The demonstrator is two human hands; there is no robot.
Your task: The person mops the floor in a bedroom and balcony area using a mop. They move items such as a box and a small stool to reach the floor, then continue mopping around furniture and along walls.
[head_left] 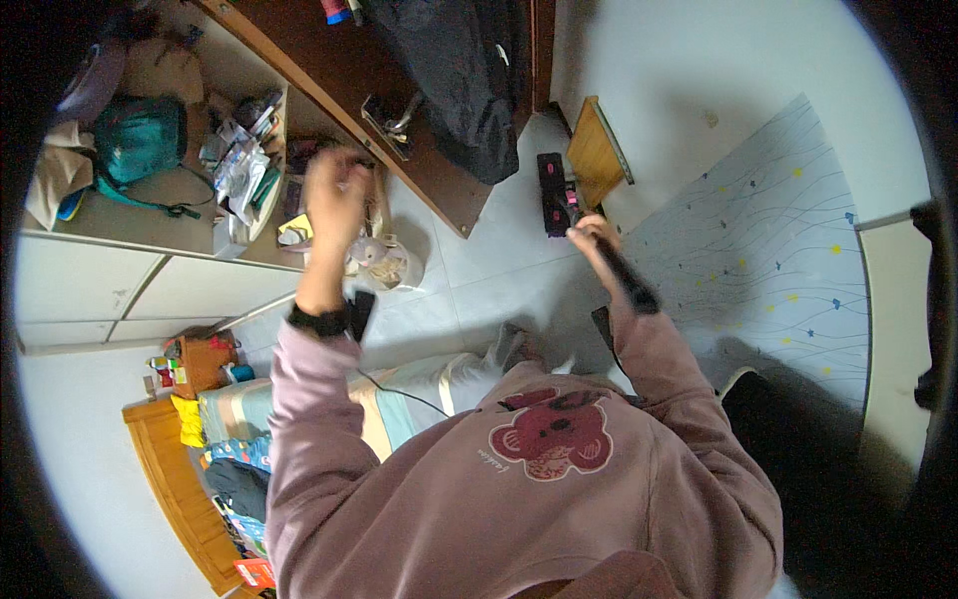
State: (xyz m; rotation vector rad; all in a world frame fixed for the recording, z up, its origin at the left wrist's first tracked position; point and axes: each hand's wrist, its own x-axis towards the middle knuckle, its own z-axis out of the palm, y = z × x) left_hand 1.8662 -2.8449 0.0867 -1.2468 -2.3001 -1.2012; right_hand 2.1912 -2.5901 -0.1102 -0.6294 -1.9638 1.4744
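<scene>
My right hand (597, 238) is wrapped round the black handle (627, 275) of a long-handled floor cleaner. Its flat black head with pink parts (551, 195) rests on the grey floor; whether it is a vacuum or a mop I cannot make out. My left hand (336, 192) is raised at the edge of a brown door (424, 188), close to a small dark part on its near side. Motion smears the fingers, so I cannot tell if they touch the door. A metal handle (391, 128) sits on the door's other face, where dark clothing (459, 95) hangs.
Left of the door, a shelf (60, 225) holds a teal bag (142, 140) and piled papers. A white bin (404, 268) stands below my left hand. A wooden board (597, 160) leans on the wall beside the cleaner head. A bed (414, 384) lies at lower left.
</scene>
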